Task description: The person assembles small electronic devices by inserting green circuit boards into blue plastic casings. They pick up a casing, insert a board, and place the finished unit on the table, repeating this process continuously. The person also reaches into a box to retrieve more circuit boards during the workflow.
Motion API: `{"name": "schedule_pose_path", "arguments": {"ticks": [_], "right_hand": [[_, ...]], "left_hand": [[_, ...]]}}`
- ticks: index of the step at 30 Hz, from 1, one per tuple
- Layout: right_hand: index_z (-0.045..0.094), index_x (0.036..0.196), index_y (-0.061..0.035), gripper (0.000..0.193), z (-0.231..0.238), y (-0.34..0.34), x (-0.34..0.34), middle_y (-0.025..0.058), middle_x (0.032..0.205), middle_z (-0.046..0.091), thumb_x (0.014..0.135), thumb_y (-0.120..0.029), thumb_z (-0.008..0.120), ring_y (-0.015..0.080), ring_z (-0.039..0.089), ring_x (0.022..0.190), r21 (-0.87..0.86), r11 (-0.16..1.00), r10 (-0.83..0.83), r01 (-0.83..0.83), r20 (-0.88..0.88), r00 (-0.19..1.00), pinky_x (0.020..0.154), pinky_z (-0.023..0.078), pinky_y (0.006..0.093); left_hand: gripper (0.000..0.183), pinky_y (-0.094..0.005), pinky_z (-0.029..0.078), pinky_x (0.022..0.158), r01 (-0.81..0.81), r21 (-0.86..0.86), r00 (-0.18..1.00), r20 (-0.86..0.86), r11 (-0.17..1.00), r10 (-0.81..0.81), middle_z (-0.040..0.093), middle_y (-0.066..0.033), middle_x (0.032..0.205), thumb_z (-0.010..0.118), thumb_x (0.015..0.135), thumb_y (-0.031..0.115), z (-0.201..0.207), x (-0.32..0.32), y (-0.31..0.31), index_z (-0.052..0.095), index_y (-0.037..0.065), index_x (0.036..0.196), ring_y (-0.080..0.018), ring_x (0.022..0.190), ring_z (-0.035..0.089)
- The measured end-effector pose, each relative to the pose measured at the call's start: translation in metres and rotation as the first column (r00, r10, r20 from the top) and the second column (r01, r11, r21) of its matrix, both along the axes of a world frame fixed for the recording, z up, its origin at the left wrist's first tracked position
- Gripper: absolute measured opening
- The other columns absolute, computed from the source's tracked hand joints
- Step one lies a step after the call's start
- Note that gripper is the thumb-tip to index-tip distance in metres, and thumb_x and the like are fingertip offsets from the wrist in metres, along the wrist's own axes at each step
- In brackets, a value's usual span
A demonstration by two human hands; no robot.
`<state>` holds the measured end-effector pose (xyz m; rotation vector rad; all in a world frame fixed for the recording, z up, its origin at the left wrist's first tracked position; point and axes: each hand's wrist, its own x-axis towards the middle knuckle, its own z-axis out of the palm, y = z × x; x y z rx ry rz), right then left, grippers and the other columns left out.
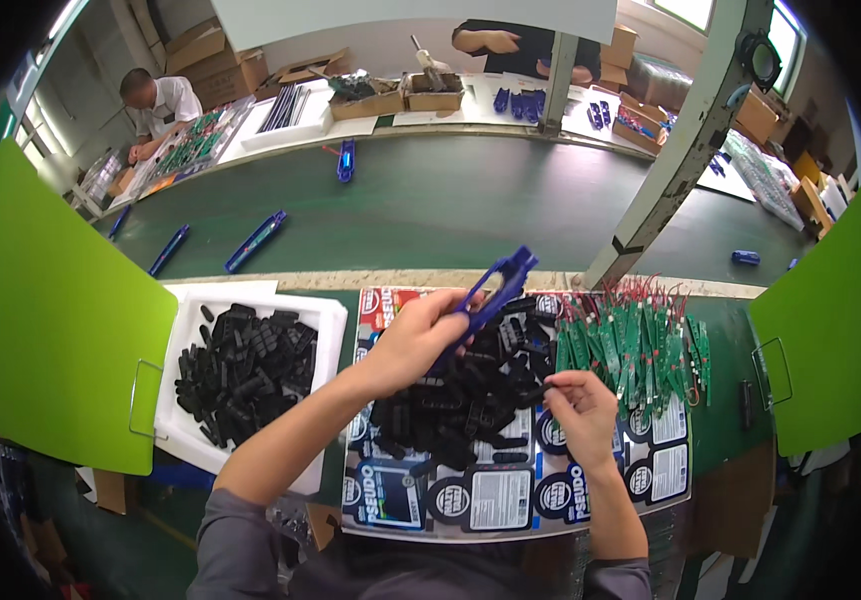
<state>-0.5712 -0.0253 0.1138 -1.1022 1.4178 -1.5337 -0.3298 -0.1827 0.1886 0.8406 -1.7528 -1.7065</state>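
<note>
My left hand (418,338) is closed around a long blue plastic housing (500,290), an open frame tilted up to the right above the heap. Beneath it lies a pile of black rubber keypads and other black parts (455,405), on a printed sheet (500,498). At the pile's right edge, my right hand (584,408) has thumb and fingers pinched on a small black piece (532,396), partly lost against the other parts. Just beyond that hand, narrow green circuit boards (630,350) with red wires lie bunched together.
A white foam tray (164,420) of black parts stands left. Green panels (50,310) (818,340) flank the bench. Ahead, a conveyor belt (430,200) carries blue housings (256,241); a metal post (665,170) rises at right. Two people work across the belt.
</note>
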Motion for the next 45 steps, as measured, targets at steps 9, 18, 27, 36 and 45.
{"name": "schedule_pose_path", "arguments": {"ticks": [9,18,27,36,45], "right_hand": [[0.077,0.095,-0.005,0.028,0.084,0.025,0.061,0.0081,0.088,0.057,0.07,0.005,0.082,0.0225,0.057,0.078,-0.354,0.93,-0.152,-0.101,-0.618,0.771,0.067,0.044,0.0337],[0.074,0.084,-0.0104,0.016,0.085,0.017,0.09,0.0043,0.086,0.056,0.072,-0.009,0.083,0.0246,0.054,0.086,-0.377,0.921,-0.293,-0.098,-0.837,0.462,0.077,0.035,0.0405],[0.059,0.125,-0.0057,0.063,0.08,0.017,0.087,0.0094,0.102,0.054,0.069,-0.008,0.088,0.0254,0.054,0.093,-0.181,0.981,-0.164,0.076,-0.544,0.823,0.084,0.043,0.0394],[0.072,0.112,-0.0014,0.027,0.07,0.01,-0.001,0.011,0.088,0.074,0.089,-0.01,0.08,0.0165,0.07,0.078,-0.181,0.982,-0.152,0.052,-0.595,0.789,0.074,0.054,0.0346],[0.07,0.112,0.0002,0.026,0.05,-0.041,-0.095,0.0165,0.09,0.072,0.09,-0.012,0.075,0.0369,0.071,0.086,-0.068,0.895,-0.219,0.44,-0.928,0.3,0.079,0.055,0.046]], "left_hand": [[0.034,-0.026,0.057,0.088,-0.158,0.069,0.987,0.012,0.985,0.158,0.071,-0.0075,0.115,0.059,0.104,0.0,-0.029,0.037,0.134,0.059,-0.005,0.138,-0.01,0.098,0.068],[0.03,-0.024,0.059,0.079,-0.209,-0.043,0.976,0.047,0.977,0.211,0.075,-0.0073,0.104,0.065,0.102,0.005,-0.028,0.031,0.146,0.066,-0.006,0.13,-0.0092,0.087,0.071],[0.022,-0.0315,0.056,0.064,-0.346,-0.436,0.917,0.031,0.831,0.398,0.076,-0.0166,0.09,0.072,0.092,0.001,-0.032,0.028,0.153,0.074,-0.001,0.114,-0.0209,0.074,0.075],[0.025,-0.0228,0.054,0.064,-0.321,-0.085,0.943,0.06,0.943,0.327,0.075,-0.0084,0.09,0.065,0.105,0.013,-0.045,0.041,0.15,0.07,-0.006,0.12,-0.0089,0.071,0.067],[0.02,-0.0237,0.056,0.064,-0.348,-0.052,0.937,-0.009,0.936,0.348,0.072,-0.0055,0.081,0.068,0.101,0.008,-0.048,0.044,0.15,0.073,-0.007,0.115,-0.0081,0.07,0.068]]}}
